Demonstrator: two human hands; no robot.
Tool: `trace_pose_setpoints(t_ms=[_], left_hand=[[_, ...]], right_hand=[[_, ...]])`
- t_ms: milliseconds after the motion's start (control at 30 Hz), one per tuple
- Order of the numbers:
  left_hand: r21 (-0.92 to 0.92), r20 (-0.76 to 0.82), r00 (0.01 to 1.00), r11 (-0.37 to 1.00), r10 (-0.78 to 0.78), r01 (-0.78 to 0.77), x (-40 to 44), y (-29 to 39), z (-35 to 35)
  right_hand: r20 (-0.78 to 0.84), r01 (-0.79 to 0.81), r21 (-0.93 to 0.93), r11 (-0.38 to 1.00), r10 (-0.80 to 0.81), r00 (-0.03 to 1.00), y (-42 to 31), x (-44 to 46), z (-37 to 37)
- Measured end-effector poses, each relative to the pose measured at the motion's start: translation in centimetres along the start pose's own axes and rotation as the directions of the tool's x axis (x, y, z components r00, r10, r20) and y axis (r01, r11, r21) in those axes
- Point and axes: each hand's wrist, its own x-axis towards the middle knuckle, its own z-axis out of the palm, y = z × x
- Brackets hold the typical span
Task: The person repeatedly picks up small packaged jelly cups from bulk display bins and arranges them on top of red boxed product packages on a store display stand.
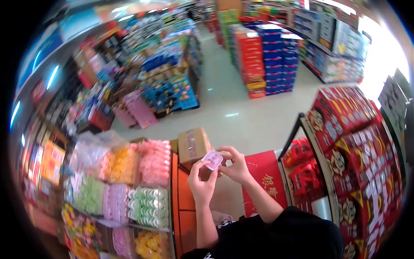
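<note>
Between both hands, held out in front of my body, is a small pale pink-purple container [212, 160] with rounded corners and a printed design on it that is too small to read. My left hand [202, 180] pinches its lower left side between thumb and fingers. From the right, my right hand [236, 166] curls its fingers at the container's edge, and the thumb is close to the rim. Behind the hands stands a taped cardboard box [192, 144] on the floor side of the display.
Left of me, a display holds clear bins of pink items [154, 162], green-and-white items [148, 207] and yellow items [151, 245]. Red gift boxes [345, 112] fill a rack on the right. A red mat [265, 181] lies on the floor; stacked blue boxes [279, 60] stand ahead.
</note>
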Motion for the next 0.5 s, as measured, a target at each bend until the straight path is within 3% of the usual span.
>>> trace_pose_setpoints(t_ms=[100, 133, 233, 500], left_hand=[[-0.141, 0.104, 0.995, 0.990, 0.001, 0.014, -1.6, 3.0, 5.2], [-0.202, 0.130, 0.991, 0.979, 0.004, 0.023, -2.1, 3.8, 7.0], [-0.253, 0.203, 0.979, 0.967, 0.031, 0.022, -3.5, 4.7, 11.4], [-0.424, 0.459, 0.863, 0.905, 0.212, 0.003, -5.5, 8.8, 21.6]], right_hand=[[-0.128, 0.076, 0.058, 0.995, -0.068, 0.989, 0.3, -2.3, -5.6], [-0.155, 0.043, 0.139, 0.989, -0.021, 0.988, -0.4, -3.3, -7.4], [-0.212, 0.155, -0.118, 0.981, -0.177, 0.961, -1.9, -5.6, -12.6], [-0.468, 0.090, -0.300, 0.950, -0.228, 0.854, -4.6, -12.0, -21.9]])
